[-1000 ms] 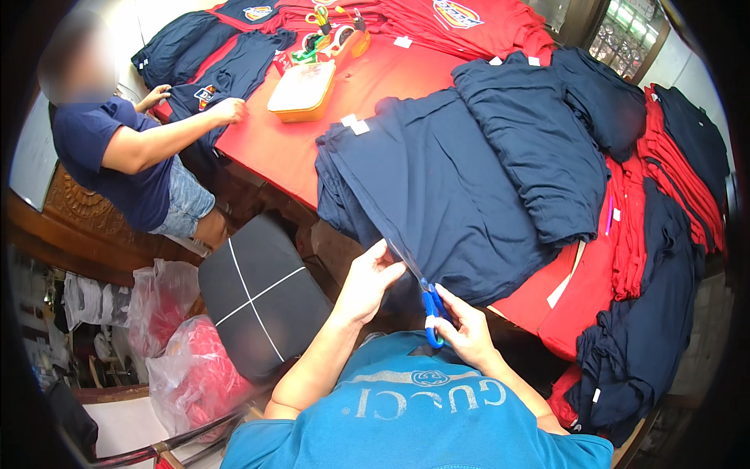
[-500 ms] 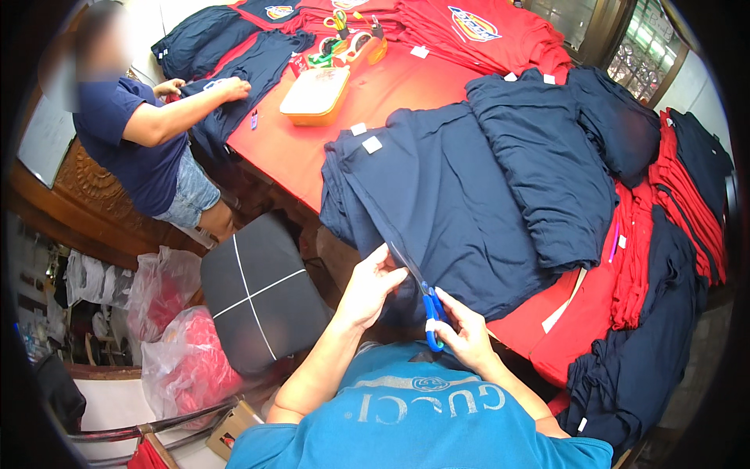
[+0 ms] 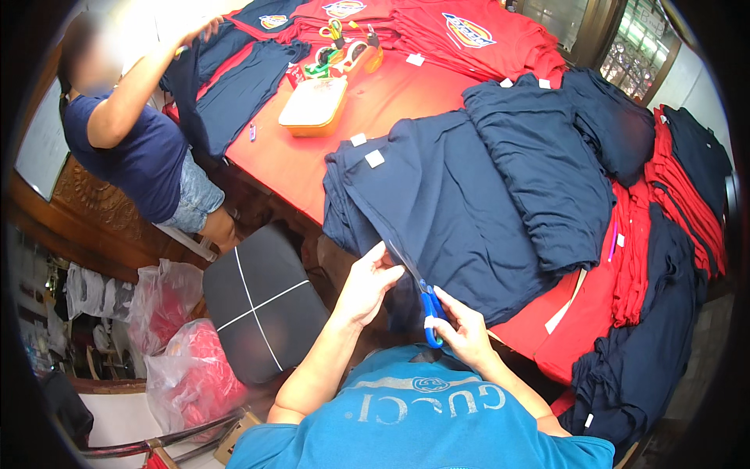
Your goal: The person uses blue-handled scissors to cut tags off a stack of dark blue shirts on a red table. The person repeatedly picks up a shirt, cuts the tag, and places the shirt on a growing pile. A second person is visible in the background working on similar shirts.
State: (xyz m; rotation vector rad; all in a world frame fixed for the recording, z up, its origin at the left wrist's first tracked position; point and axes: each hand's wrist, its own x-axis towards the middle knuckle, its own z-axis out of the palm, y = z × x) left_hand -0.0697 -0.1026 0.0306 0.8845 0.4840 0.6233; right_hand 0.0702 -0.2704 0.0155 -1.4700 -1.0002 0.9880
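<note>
A stack of navy blue shirts (image 3: 461, 211) lies on the red table (image 3: 375, 102) in front of me. My left hand (image 3: 369, 283) pinches the near hem of the top navy shirt at the table's edge. My right hand (image 3: 462, 332) grips blue-handled scissors (image 3: 428, 311), whose blades point up along that hem, close to my left fingers. My forearms come up from my light blue shirt at the lower edge.
Another person (image 3: 133, 148) at the left handles a navy shirt (image 3: 234, 86). A yellow tray (image 3: 314, 105) and tape dispensers (image 3: 344, 55) sit mid-table. Red shirts (image 3: 469, 35) lie at the back, more piles (image 3: 672, 203) at the right. A black stool (image 3: 262, 301) and pink bags (image 3: 187, 352) stand below.
The view has shifted, so the table sits lower and nearer. The other person has raised both arms onto the far shirt. My hands stay at the hem with the scissors.
</note>
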